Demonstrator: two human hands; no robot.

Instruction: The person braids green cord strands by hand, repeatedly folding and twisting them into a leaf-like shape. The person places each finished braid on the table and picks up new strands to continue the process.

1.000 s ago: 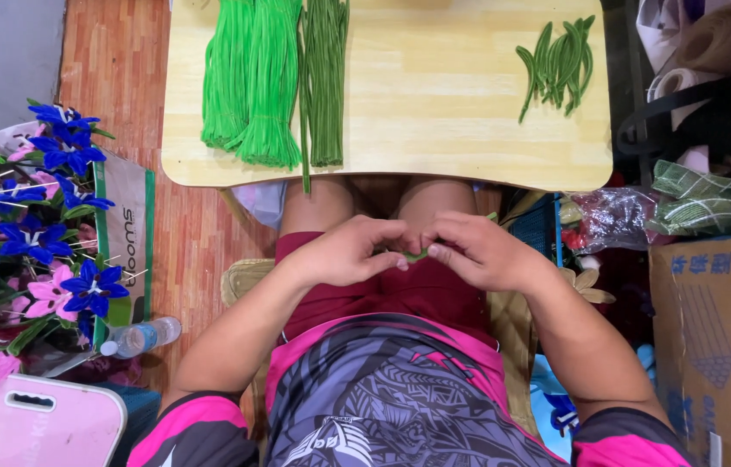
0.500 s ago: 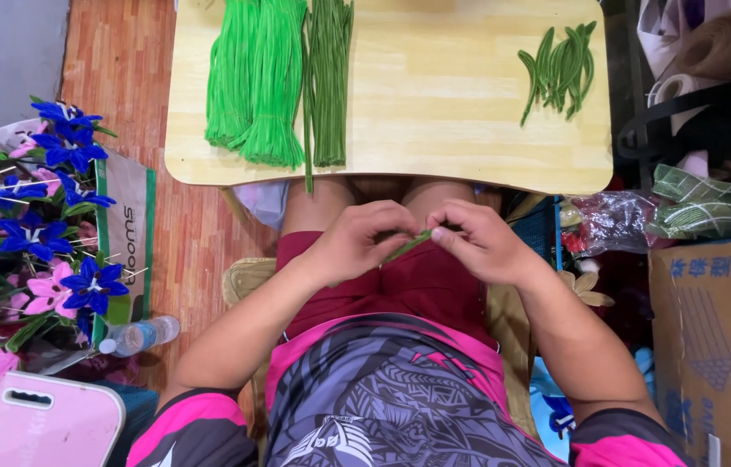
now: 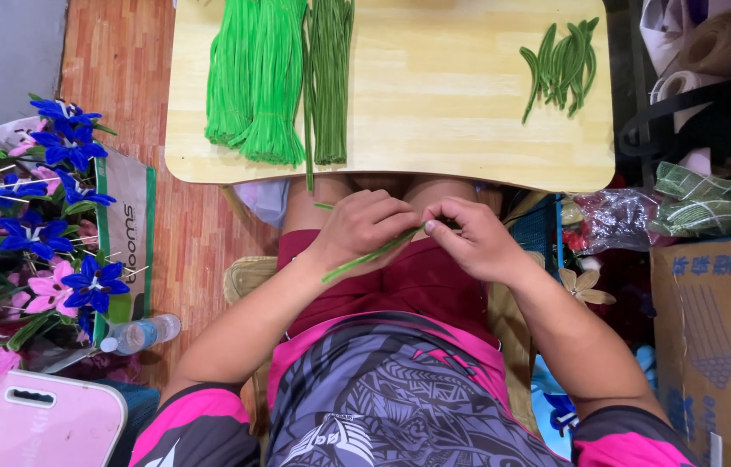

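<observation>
While both hands meet over the lap, a thin green stem (image 3: 371, 256) runs slanting between them, its lower end poking out down-left past the left wrist. Left hand (image 3: 363, 227) is curled closed around the stem's middle, fingers folded over it. Right hand (image 3: 467, 239) pinches the upper end between thumb and fingertips (image 3: 431, 227), other fingers bent in. The two hands nearly touch at the pinch (whether the knuckles meet, cannot tell).

Stem sits just below the near edge of the bench (image 3: 434, 112), above the red shorts (image 3: 408, 281).

On the bench, left part: a thick bundle of bright green stems (image 3: 257, 82) lying lengthwise, and just beside it a narrower bundle of dark green stems (image 3: 329, 78); one dark strand hangs over the near edge. Far right of the bench: a small heap of short curved green pieces (image 3: 562, 60), well apart from the bundles.

Floor to the left: blue and pink flowers (image 3: 28, 216), a plastic bottle (image 3: 136, 334) lying near them. To the right: a cardboard box (image 3: 715, 337).
</observation>
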